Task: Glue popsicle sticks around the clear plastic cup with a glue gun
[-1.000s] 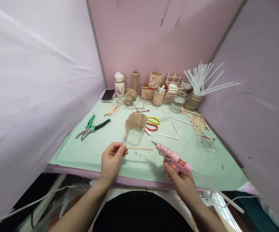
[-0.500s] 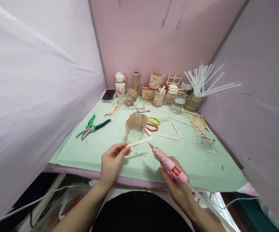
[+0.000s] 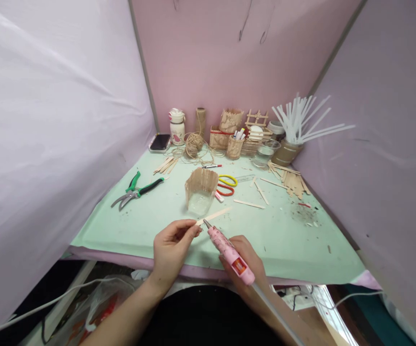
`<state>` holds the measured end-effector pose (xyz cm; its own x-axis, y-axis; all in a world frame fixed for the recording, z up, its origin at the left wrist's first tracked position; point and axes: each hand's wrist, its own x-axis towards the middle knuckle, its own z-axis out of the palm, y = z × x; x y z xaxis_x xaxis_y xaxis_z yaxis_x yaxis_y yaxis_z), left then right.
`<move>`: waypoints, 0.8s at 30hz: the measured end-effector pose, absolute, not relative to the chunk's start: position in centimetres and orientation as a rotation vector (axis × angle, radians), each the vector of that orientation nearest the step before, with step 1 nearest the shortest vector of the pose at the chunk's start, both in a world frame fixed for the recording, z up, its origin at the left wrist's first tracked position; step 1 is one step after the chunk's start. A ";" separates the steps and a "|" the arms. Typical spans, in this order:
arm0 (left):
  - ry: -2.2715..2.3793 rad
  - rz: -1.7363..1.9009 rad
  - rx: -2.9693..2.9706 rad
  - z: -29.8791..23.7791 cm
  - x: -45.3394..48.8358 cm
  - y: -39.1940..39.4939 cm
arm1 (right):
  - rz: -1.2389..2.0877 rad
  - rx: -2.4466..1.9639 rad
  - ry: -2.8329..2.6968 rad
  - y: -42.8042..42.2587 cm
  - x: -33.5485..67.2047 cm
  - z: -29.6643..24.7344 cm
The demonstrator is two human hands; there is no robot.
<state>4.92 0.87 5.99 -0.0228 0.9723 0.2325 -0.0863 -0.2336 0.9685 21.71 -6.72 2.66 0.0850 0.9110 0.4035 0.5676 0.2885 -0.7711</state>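
Pink wall (image 3: 200, 57) at back, pale cloth both sides, green-covered worktop (image 3: 139, 235) w/ bits scattered about.

L hand (image 3: 173, 245): thumb & fingers pinched together on near end of 1 flat wooden stick (image 3: 219, 213), held in front of the stick-lined clear container (image 3: 202, 180), far end pointing up & to the right. R hand (image 3: 247, 262): fingers wrapped round the grip of 1 pink glue gun (image 3: 225, 247), nozzle at the stick close to L fingertips; contact or tiny gap, can't tell, ditto whether trigger's pressed.

To do it well, I'd say: keep stick level & steady, run a thin, even bead lengthwise, start clear of the L fingertips (nozzle prob. hot), squeeze gently, don't flood the edges. Keep the white rod (image 3: 274, 312) behind the gun free of the R arm.

Count, approx.: 1 container, 1 pr. pruners (image 3: 132, 193), 1 twine ball (image 3: 194, 142), 1 phone (image 3: 160, 142), 1 bottle (image 3: 177, 129), 1 water bowl (image 3: 263, 156), 2 scissor loops (1 yellow (image 3: 228, 180), 1 red (image 3: 225, 190)). 2 stick piles, L (image 3: 166, 165) & R (image 3: 294, 182), overlapping, no exact no.; same for the white rods in the jar (image 3: 286, 153).
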 end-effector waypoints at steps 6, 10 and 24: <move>1.010 1.460 1.262 5.6 4.8 0.8 | 0.370 -1.413 -1.620 -6.5 22.0 2.0; 1.002 1.465 1.239 5.3 4.8 0.8 | 0.288 -1.375 -1.649 -6.4 22.1 1.6; 0.978 1.485 1.231 5.2 4.9 0.6 | 0.297 -1.420 -1.643 -6.5 22.8 2.2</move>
<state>4.93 0.57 5.22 -0.0535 0.9708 0.2336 -0.1691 -0.2394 0.9561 22.79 -6.48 2.21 0.0823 0.8784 0.4708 0.6576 0.3071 -0.6879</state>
